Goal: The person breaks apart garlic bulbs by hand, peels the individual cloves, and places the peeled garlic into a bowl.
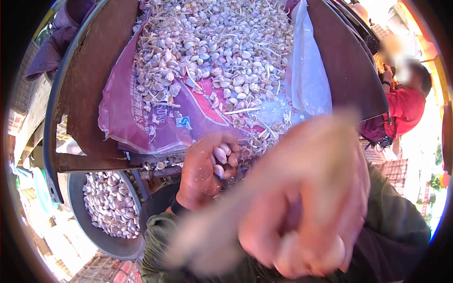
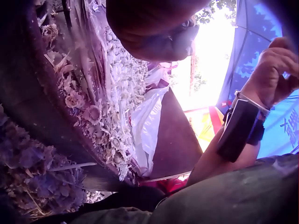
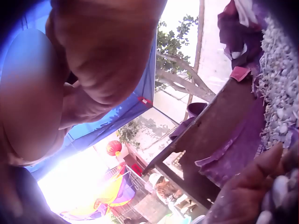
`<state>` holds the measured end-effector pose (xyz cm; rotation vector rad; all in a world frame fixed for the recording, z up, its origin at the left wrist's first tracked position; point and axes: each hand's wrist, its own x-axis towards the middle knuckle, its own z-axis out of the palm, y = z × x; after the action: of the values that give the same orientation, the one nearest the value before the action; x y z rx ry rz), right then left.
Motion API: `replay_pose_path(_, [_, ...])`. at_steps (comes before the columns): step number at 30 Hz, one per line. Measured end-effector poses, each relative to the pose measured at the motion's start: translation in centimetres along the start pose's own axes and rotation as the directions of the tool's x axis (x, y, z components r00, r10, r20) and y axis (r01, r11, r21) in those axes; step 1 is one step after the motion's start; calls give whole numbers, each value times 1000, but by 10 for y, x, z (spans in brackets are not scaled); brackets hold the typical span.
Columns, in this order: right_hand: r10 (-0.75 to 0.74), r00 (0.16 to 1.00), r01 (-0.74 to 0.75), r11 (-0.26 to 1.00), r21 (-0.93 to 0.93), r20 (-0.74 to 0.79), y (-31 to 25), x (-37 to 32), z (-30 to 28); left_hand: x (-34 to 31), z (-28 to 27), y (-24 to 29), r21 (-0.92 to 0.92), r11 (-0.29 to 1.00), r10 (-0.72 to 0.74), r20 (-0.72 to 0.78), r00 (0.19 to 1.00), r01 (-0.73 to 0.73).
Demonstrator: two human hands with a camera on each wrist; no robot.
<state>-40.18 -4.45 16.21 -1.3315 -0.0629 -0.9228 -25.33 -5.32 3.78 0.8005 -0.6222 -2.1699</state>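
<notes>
Cradling a few cloves (image 1: 220,154) in its curled fingers, the left hand (image 1: 200,170) sits palm up by the near edge of the purple sack (image 1: 165,125). From my head view I count several in that palm, and the right wrist view shows me the same pale cluster. The right hand (image 1: 306,203) looms much closer to my lens, blurred, its fingers bent. I make out pale rounded shapes at its fingertips, but I cannot tell whether it holds anything.

Beyond both hands I have the heap (image 1: 217,42), loose cloves mixed with dry stalks and skins, spread over the sack. A whitish sheet (image 1: 309,70) lies along its right side, and brown panels (image 1: 349,61) stand to either side. At my lower left, a round grey bowl (image 1: 78,214) contains more cloves.

On the left wrist I see a dark band (image 1: 178,206); the left wrist view gives me a black device (image 2: 239,128) strapped to the right one. Off to my right is a person in red (image 1: 403,111). Through the right wrist view I also get a blue canopy (image 3: 105,123), a tree (image 3: 177,44) and a red lantern (image 3: 113,148).
</notes>
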Motion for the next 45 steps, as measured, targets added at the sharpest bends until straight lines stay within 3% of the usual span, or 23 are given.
replay_pose_path(1, [16,999,-18,999,-50,-40,0,-4,-5,-2,6,3,-33,999,2,-37,999,-3])
replay_pose_path(2, [64,989,-93,969,-228,-132,3,-13,-12,-3,11,5,-69,998,-7,-78,997,1])
replay_pose_path(3, [98,970,-181,903,-389,-224,9,-23,-17,0,6,5,-125,992,-27,-12,1000,25])
replay_pose_path(5, [133,950,-300,644,-703,-283,16,-37,-34,5,-4,4,-226,970,-67,119,991,93])
replay_pose_path(6, [156,953,-302,455,-838,-259,19,-43,-41,5,-5,3,-233,965,-96,129,987,124])
replay_pose_path(7, [119,964,-266,389,-882,-238,26,-50,-46,4,-4,3,-197,973,-83,178,981,118])
replay_pose_path(9, [48,982,-189,242,-952,-183,41,-57,-50,5,-2,2,-203,970,-116,114,987,137])
replay_pose_path(12, [212,872,-486,277,-829,-440,36,-58,-38,1,-1,-2,-196,974,-98,74,993,110])
replay_pose_path(13, [289,784,-621,362,-695,-550,31,-54,-31,2,-4,-2,-174,980,-85,78,993,97])
replay_pose_path(18, [179,793,-597,414,-687,-582,49,-68,-28,-6,-8,-4,-147,989,-3,59,998,12])
replay_pose_path(20, [175,738,-650,446,-616,-652,56,-71,-25,-12,-4,-5,-112,991,70,8,998,-69])
replay_pose_path(22, [260,613,-760,453,-467,-746,57,-66,-14,-18,1,-7,-72,990,124,-18,992,-125])
replay_pose_path(25, [57,780,-608,306,-733,-623,60,-67,-5,-28,4,-10,-15,985,170,-29,985,-171])
replay_pose_path(27, [35,807,-576,264,-774,-589,59,-66,5,-34,3,-12,16,981,192,-36,981,-192])
replay_pose_path(31, [23,887,-457,175,-872,-460,50,-60,30,-46,2,-16,-168,976,137,-30,990,-140])
replay_pose_path(33, [-1,950,-308,180,-934,-313,53,-54,38,-55,17,-21,-243,957,135,-110,985,-158])
replay_pose_path(36, [-3,987,-154,212,-965,-159,52,-51,50,-64,1,-22,-289,944,152,-56,987,-162])
replay_pose_path(37, [-32,991,-118,248,-962,-130,54,-50,52,-73,9,-16,-287,940,147,-140,979,-182])
replay_pose_path(38, [-63,993,-78,283,-956,-100,55,-51,51,-70,-25,-12,-340,934,183,203,962,-106])
replay_pose_path(42, [104,984,-171,302,-938,-146,56,-65,36,-103,-58,35,-489,845,299,101,949,-215])
replay_pose_path(44, [213,962,-224,267,-937,-169,55,-74,26,-120,-113,60,-536,769,369,-74,927,-348])
replay_pose_path(45, [267,947,-249,246,-937,-181,54,-79,21,-130,-167,70,-645,672,396,-103,912,-364])
